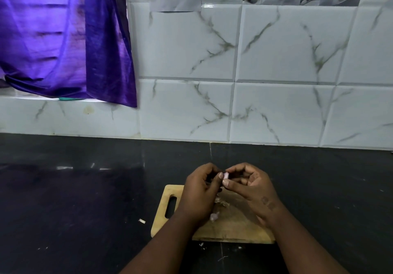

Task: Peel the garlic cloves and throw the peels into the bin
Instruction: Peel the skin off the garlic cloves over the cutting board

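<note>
Both hands meet above a wooden cutting board (230, 226) on the dark counter. My left hand (198, 193) and my right hand (251, 185) pinch one small pale pinkish garlic clove (226, 176) between their fingertips. Under the hands, papery garlic peels (223, 203) lie on the board, and another pinkish garlic piece (213, 216) sits near my left wrist. No bin is in view.
The black counter (85, 199) runs to a white marble-tiled wall (276, 71). A small peel scrap (142, 221) lies left of the board, and tiny flakes (202, 245) lie in front of it. A purple curtain (63, 39) hangs at the upper left.
</note>
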Motion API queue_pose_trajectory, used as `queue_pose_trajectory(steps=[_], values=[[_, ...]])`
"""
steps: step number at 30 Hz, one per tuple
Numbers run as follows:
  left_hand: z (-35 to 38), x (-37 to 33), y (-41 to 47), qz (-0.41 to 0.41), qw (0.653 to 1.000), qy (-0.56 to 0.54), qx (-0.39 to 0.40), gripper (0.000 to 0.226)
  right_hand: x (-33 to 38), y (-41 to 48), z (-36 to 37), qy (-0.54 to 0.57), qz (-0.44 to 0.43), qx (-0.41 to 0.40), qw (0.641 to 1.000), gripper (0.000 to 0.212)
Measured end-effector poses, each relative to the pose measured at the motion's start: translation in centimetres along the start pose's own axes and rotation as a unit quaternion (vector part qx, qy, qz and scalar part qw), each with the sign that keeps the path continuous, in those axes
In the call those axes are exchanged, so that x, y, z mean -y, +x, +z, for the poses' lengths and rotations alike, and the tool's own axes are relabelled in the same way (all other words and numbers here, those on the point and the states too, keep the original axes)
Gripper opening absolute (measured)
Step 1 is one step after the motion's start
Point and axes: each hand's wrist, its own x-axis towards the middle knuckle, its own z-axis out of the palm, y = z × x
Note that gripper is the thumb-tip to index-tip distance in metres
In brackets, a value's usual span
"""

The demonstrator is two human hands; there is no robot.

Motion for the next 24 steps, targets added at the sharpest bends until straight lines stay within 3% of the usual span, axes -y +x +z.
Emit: queue_pose_trajectory(steps=[6,14,24], values=[[0.25,-0.5,-0.29,0.016,0.997,0.082,0.005,0.011,-0.09,0.09,-0.01,-0.03,-0.019,-0.005,0.999,0.022],[0.18,-0.58,-0.33,0.024,0.995,0.095,-0.006,0.01,-0.19,0.14,-0.06,-0.05,-0.038,-0.009,0.998,0.019],[0.32,-0.58,-0.44,0.039,0.995,0.092,-0.016,0.01,-0.21,0.01,0.25,0.009,-0.019,-0.014,1.0,0.02]])
